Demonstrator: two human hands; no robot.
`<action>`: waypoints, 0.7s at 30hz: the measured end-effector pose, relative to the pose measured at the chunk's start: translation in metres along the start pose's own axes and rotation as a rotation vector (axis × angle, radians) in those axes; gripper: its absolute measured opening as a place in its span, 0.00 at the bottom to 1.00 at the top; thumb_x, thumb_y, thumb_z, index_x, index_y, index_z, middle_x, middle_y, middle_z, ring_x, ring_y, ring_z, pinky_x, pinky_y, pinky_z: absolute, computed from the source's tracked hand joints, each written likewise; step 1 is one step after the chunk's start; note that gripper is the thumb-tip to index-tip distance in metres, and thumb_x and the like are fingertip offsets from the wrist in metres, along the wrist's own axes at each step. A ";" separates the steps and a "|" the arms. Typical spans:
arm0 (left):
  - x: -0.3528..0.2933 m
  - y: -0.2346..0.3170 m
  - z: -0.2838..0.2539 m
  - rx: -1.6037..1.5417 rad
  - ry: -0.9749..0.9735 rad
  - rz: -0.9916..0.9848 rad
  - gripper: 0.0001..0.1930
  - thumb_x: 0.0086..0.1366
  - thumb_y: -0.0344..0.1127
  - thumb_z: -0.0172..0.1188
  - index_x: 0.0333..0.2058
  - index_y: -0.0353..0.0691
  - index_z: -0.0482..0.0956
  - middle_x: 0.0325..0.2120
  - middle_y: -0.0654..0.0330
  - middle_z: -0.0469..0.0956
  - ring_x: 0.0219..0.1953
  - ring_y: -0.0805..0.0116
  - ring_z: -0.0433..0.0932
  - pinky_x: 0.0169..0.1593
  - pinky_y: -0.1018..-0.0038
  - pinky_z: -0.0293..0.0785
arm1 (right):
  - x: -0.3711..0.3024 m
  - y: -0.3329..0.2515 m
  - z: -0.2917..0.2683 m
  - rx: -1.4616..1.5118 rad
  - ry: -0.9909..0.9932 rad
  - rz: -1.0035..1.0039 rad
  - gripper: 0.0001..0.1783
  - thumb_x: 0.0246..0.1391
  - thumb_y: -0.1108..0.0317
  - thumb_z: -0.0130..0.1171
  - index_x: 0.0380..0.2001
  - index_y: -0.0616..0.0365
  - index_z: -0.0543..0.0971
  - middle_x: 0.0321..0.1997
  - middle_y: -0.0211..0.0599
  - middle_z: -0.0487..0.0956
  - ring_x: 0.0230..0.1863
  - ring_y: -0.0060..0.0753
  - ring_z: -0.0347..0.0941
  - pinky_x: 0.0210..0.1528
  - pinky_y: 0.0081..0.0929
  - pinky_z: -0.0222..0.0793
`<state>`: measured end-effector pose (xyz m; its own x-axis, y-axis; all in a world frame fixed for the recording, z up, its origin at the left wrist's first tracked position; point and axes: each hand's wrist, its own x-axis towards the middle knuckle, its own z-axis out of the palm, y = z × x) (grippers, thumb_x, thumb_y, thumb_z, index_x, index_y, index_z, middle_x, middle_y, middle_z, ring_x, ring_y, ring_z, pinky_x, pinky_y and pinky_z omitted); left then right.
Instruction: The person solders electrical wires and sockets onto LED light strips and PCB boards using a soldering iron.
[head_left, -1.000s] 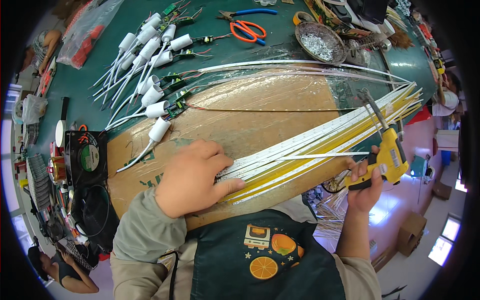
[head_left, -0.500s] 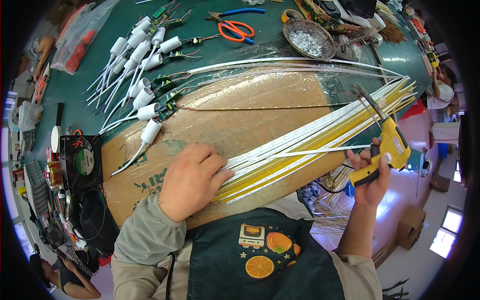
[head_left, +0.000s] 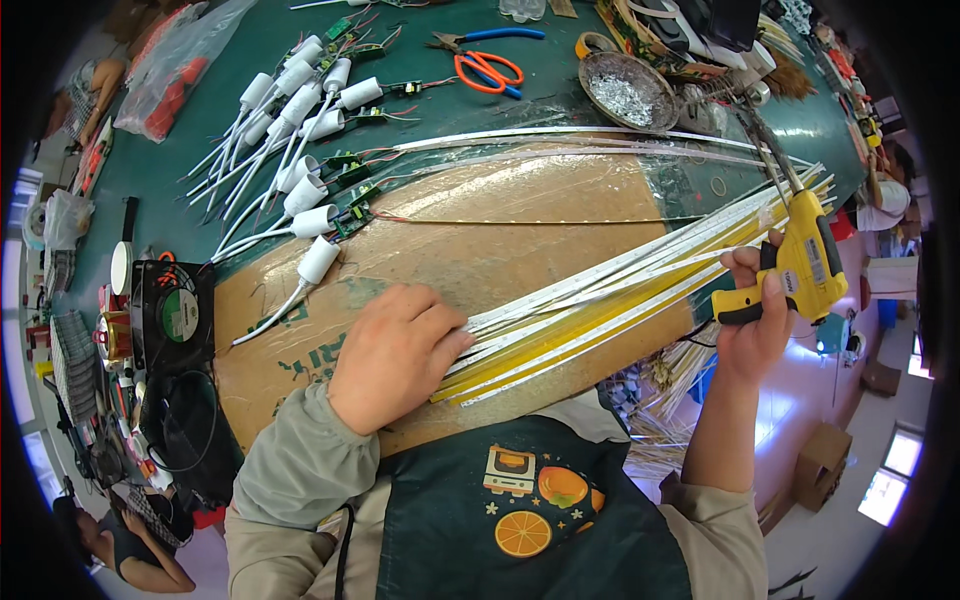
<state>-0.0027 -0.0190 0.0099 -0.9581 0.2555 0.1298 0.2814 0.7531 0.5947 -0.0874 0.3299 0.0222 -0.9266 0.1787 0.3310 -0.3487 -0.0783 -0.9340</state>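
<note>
Strips (head_left: 620,290), long, thin, white and yellow, lie in a bundle that fans across a brown cardboard sheet (head_left: 470,240) on the green desk (head_left: 200,140), running from the lower middle up toward the right edge. The left hand (head_left: 395,355) rests palm down on the near end of the bundle, its fingers (head_left: 440,345) spread flat and pressing on the strips rather than curled around them. The right hand (head_left: 755,315) is raised off the right end of the desk, its fingers closed around the grip of a yellow soldering gun (head_left: 805,265), whose thin metal tip points up and away, over the far ends of the strips.

A single dark thin strip (head_left: 520,221) lies alone across the cardboard, beyond the bundle, and several more pale strips curve along the far edge of the sheet. To the left of them white cylindrical lamp caps (head_left: 300,130) with white stems and small green circuit boards (head_left: 350,190) are scattered on the desk. Orange-handled scissors (head_left: 487,70) and blue-handled pliers (head_left: 490,38) lie at the far side, with a round metal dish (head_left: 625,90) of silvery scraps just to their right. A black fan (head_left: 170,315) sits at the left edge of the cardboard. The person wears a dark green apron (head_left: 520,510) with a fruit print.
</note>
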 end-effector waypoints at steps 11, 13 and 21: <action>0.000 0.001 0.002 0.062 0.005 0.033 0.09 0.55 0.32 0.68 0.35 0.39 0.82 0.31 0.57 0.77 0.36 0.55 0.76 0.41 0.63 0.73 | 0.006 -0.015 0.012 -0.222 -0.061 -0.159 0.28 0.59 0.69 0.52 0.60 0.74 0.63 0.46 0.53 0.78 0.43 0.43 0.79 0.52 0.39 0.74; 0.001 0.001 0.003 0.072 0.014 0.035 0.08 0.54 0.31 0.68 0.34 0.39 0.82 0.31 0.57 0.77 0.35 0.55 0.76 0.40 0.63 0.72 | 0.006 -0.024 0.019 -0.246 -0.101 -0.210 0.28 0.58 0.68 0.52 0.59 0.75 0.64 0.41 0.52 0.80 0.42 0.45 0.79 0.51 0.39 0.73; 0.001 0.001 0.005 0.081 0.042 0.058 0.08 0.54 0.31 0.68 0.33 0.39 0.81 0.30 0.57 0.76 0.35 0.55 0.75 0.39 0.63 0.72 | 0.010 -0.061 0.036 -0.218 -0.168 -0.266 0.32 0.58 0.62 0.54 0.58 0.76 0.65 0.41 0.52 0.80 0.44 0.44 0.78 0.54 0.40 0.71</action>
<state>-0.0030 -0.0153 0.0063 -0.9408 0.2760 0.1966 0.3387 0.7846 0.5194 -0.0804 0.3011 0.0870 -0.8241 -0.0005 0.5665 -0.5589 0.1633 -0.8130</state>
